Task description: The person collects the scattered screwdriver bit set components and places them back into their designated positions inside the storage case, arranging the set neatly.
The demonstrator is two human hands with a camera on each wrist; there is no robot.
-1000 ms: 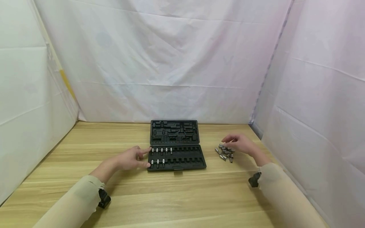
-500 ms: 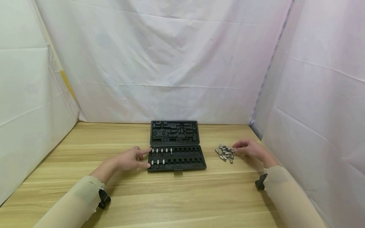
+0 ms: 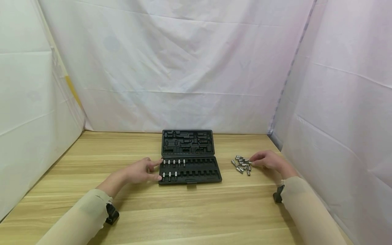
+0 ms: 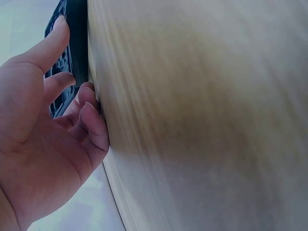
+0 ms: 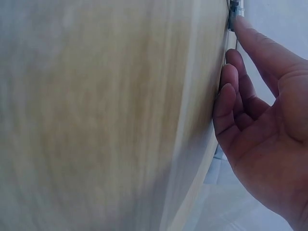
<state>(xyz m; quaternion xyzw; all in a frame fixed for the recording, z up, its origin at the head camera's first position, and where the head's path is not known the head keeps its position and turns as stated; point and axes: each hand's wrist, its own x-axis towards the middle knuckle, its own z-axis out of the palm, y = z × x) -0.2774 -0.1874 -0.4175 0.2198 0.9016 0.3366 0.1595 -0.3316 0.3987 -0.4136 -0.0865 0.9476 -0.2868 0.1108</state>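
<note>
A black socket case (image 3: 190, 156) lies unfolded on the table. Several silver bit sockets with dark ends (image 3: 174, 163) sit in the left part of its two rows of slots. At its left end, my left hand (image 3: 141, 171) touches the case with extended thumb and forefinger, its other fingers curled lower down in the left wrist view. A loose heap of bit sockets (image 3: 240, 165) lies right of the case. My right hand (image 3: 269, 160) is at the heap's right side, thumb and fingertips around one bit socket (image 3: 250, 163); its forefinger tip is mostly hidden in the right wrist view.
The wooden table (image 3: 183, 214) runs up to a white sheet (image 3: 177, 68) at the back. Sheets also close off both sides. The case's raised lid (image 3: 188, 142), with moulded recesses, stands near the back sheet. Dark wrist cameras (image 3: 112, 213) are worn at both cuffs.
My right hand has moved from above the heap's back to its right side and down onto a bit socket. My left hand and the case have stayed put.
</note>
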